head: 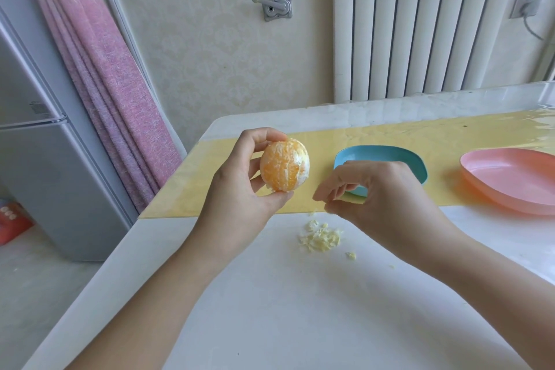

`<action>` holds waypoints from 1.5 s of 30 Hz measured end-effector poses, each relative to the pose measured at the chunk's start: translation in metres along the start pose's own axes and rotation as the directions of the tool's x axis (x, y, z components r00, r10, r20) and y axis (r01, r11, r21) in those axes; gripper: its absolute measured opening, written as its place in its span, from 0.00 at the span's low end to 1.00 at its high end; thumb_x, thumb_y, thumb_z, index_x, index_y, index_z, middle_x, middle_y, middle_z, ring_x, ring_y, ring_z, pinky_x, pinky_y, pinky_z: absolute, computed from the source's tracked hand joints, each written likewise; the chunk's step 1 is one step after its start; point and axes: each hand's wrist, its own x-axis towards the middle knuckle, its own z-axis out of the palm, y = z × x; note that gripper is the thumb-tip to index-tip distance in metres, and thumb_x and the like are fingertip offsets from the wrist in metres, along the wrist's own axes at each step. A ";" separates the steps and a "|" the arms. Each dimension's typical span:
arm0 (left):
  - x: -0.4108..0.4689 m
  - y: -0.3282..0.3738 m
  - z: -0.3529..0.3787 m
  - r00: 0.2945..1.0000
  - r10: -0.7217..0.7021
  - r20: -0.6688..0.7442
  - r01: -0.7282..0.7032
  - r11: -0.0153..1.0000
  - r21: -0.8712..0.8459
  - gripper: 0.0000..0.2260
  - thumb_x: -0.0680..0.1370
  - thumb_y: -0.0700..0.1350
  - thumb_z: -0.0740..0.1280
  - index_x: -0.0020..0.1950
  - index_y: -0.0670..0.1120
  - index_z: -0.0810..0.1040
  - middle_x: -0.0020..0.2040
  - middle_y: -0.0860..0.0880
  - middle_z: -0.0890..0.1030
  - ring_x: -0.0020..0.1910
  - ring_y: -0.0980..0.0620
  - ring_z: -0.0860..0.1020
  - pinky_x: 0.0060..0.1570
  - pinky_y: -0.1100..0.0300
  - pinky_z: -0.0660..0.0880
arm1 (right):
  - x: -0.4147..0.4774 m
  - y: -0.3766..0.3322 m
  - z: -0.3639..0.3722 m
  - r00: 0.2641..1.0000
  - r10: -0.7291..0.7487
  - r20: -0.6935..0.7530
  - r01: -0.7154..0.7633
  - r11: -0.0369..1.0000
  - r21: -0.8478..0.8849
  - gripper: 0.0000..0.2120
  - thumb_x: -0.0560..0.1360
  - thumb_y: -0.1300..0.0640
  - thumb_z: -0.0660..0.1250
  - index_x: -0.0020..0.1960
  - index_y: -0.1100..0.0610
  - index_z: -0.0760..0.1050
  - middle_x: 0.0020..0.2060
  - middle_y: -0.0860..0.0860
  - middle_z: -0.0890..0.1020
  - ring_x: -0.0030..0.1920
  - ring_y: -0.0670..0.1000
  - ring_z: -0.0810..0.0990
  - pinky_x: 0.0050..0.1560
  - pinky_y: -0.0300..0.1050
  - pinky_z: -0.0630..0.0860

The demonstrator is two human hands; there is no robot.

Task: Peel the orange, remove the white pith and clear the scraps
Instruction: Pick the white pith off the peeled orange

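Note:
My left hand (pixel 240 186) holds a peeled orange (pixel 284 165) up above the table's left part, gripped between thumb and fingers. Thin white pith still streaks the orange's right side. To its right, my right hand (pixel 375 192) hovers over the table with curled fingers, and its fingertips pinch a tiny pith scrap (pixel 327 211). Directly below lies a small heap of pale pith scraps (pixel 321 238) on the white table (pixel 270 309), with a couple of loose bits beside it.
A blue dish (pixel 390 156) sits on the yellow mat (pixel 192 189) behind my right hand. A pink dish (pixel 510 180) stands at the right edge. A grey fridge (pixel 45 159) and a pink curtain (pixel 105 84) are left of the table.

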 end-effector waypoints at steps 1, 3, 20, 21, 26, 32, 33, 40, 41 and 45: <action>0.000 0.000 0.000 1.000 -0.001 0.000 0.001 1.000 0.000 0.30 0.67 0.27 0.73 0.54 0.60 0.73 0.54 0.59 0.77 0.55 0.54 0.80 0.51 0.65 0.75 | 0.000 0.001 0.000 1.000 0.021 0.008 -0.021 1.000 0.017 0.14 0.70 0.68 0.72 0.40 0.47 0.83 0.35 0.37 0.81 0.44 0.36 0.78 0.45 0.24 0.70; 0.000 0.001 0.000 1.000 -0.004 0.005 0.004 1.000 0.002 0.30 0.67 0.26 0.73 0.54 0.59 0.73 0.54 0.58 0.77 0.54 0.54 0.80 0.51 0.66 0.75 | 0.000 0.002 0.001 0.999 0.051 0.014 -0.052 0.997 0.058 0.15 0.73 0.68 0.69 0.43 0.48 0.83 0.38 0.37 0.83 0.44 0.34 0.79 0.46 0.22 0.70; 0.000 0.002 0.002 0.991 -0.039 0.125 0.038 0.999 0.014 0.31 0.67 0.27 0.73 0.50 0.64 0.74 0.51 0.64 0.77 0.51 0.57 0.80 0.48 0.66 0.75 | 0.001 0.001 -0.006 0.950 -0.130 -0.284 0.157 0.985 0.072 0.03 0.70 0.55 0.74 0.44 0.50 0.83 0.40 0.42 0.79 0.43 0.39 0.78 0.44 0.28 0.70; -0.001 0.002 0.003 0.990 -0.041 0.136 0.039 0.999 0.018 0.31 0.67 0.27 0.73 0.51 0.64 0.74 0.51 0.64 0.77 0.51 0.57 0.80 0.48 0.65 0.75 | 0.001 0.001 -0.005 0.943 -0.162 -0.291 0.188 0.980 0.061 0.04 0.70 0.54 0.74 0.45 0.51 0.83 0.40 0.43 0.80 0.43 0.39 0.78 0.45 0.28 0.70; -0.003 0.004 0.004 0.985 -0.045 0.167 0.046 0.999 -0.001 0.29 0.68 0.27 0.73 0.53 0.61 0.75 0.52 0.63 0.77 0.51 0.57 0.80 0.49 0.66 0.75 | 0.000 0.004 -0.003 0.917 -0.264 -0.300 0.283 0.959 0.023 0.06 0.70 0.54 0.72 0.45 0.54 0.84 0.39 0.46 0.81 0.39 0.38 0.76 0.42 0.28 0.71; -0.004 0.006 0.004 0.982 -0.039 0.187 0.035 0.999 0.027 0.28 0.69 0.29 0.74 0.54 0.61 0.75 0.52 0.63 0.78 0.52 0.57 0.80 0.51 0.67 0.74 | 0.001 0.007 0.000 0.876 -0.368 -0.310 0.360 0.929 -0.084 0.05 0.70 0.56 0.72 0.44 0.56 0.84 0.39 0.47 0.81 0.38 0.42 0.77 0.40 0.32 0.73; -0.005 0.006 0.004 0.982 -0.037 0.186 0.031 0.999 0.037 0.28 0.69 0.29 0.74 0.54 0.61 0.75 0.52 0.62 0.78 0.52 0.57 0.80 0.51 0.68 0.74 | 0.001 0.007 0.000 0.871 -0.382 -0.310 0.369 0.924 -0.101 0.05 0.70 0.56 0.72 0.43 0.56 0.84 0.39 0.47 0.81 0.38 0.43 0.77 0.40 0.32 0.73; -0.005 0.006 0.004 0.984 -0.027 0.175 0.013 0.997 0.082 0.28 0.69 0.29 0.73 0.55 0.60 0.75 0.53 0.62 0.78 0.53 0.56 0.80 0.51 0.69 0.74 | 0.003 0.009 0.000 0.856 -0.442 -0.268 0.408 0.896 -0.175 0.02 0.71 0.58 0.72 0.41 0.56 0.83 0.38 0.48 0.81 0.36 0.45 0.77 0.38 0.35 0.72; -0.005 0.006 0.004 0.984 -0.031 0.175 0.017 0.997 0.080 0.27 0.69 0.29 0.74 0.55 0.59 0.75 0.53 0.62 0.78 0.53 0.56 0.80 0.51 0.69 0.74 | 0.003 0.010 0.000 0.857 -0.444 -0.260 0.410 0.895 -0.178 0.02 0.71 0.59 0.72 0.41 0.56 0.83 0.38 0.48 0.81 0.35 0.45 0.77 0.37 0.37 0.72; -0.005 0.007 0.003 0.984 -0.046 0.173 0.036 0.998 0.061 0.27 0.69 0.29 0.74 0.56 0.59 0.76 0.53 0.61 0.78 0.52 0.56 0.80 0.51 0.68 0.74 | 0.003 0.011 -0.001 0.867 -0.434 -0.246 0.404 0.900 -0.163 0.01 0.71 0.59 0.72 0.42 0.57 0.81 0.39 0.47 0.81 0.36 0.46 0.78 0.37 0.38 0.73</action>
